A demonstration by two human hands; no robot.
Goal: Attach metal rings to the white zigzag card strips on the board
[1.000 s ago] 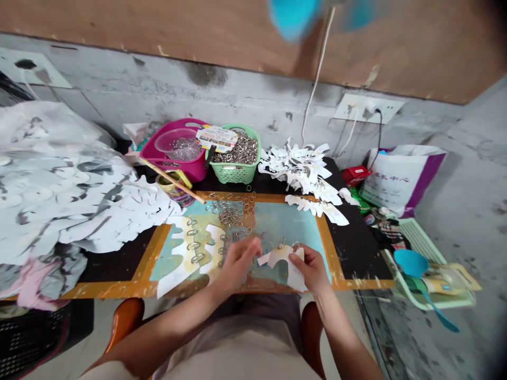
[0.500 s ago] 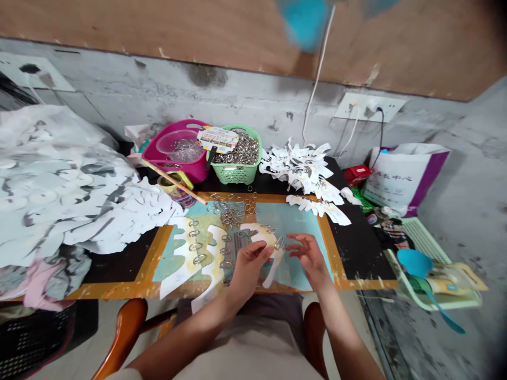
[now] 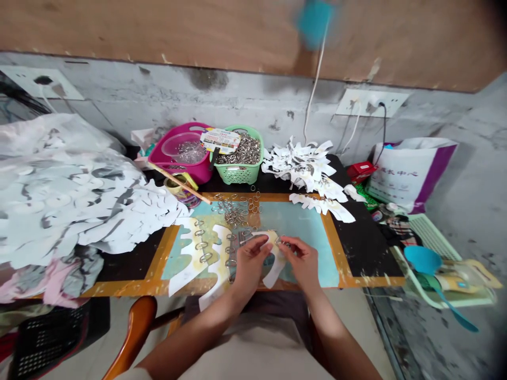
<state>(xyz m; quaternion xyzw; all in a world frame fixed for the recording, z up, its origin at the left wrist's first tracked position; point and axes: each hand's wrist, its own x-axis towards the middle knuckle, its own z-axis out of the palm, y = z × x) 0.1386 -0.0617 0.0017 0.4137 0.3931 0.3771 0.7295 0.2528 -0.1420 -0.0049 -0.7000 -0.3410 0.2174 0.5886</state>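
Observation:
Over the pale blue work mat (image 3: 309,216), my left hand (image 3: 249,264) pinches a white cut-out piece (image 3: 273,273) smeared with yellow, thumb against fingers. My right hand (image 3: 303,261) has its fingertips closed at the piece's upper right edge, by a metal ring that they partly hide. To the left lie two more white cut-outs, one farther left (image 3: 189,248) and one closer (image 3: 217,272), each with several oval metal rings along its right edge. A scatter of loose metal rings (image 3: 235,214) lies at the back of the mat.
A magenta basket (image 3: 156,150) and a green basket (image 3: 237,174) of metal rings stand behind. A stick (image 3: 180,182) rests across a tin (image 3: 180,194). White cut-outs pile at left (image 3: 99,211) and back right (image 3: 301,166). At right is a pale green tray (image 3: 443,303).
My right hand has moved left, from open with spread fingers to closed at the white piece's edge. My left hand keeps its hold. The whole view has shifted slightly.

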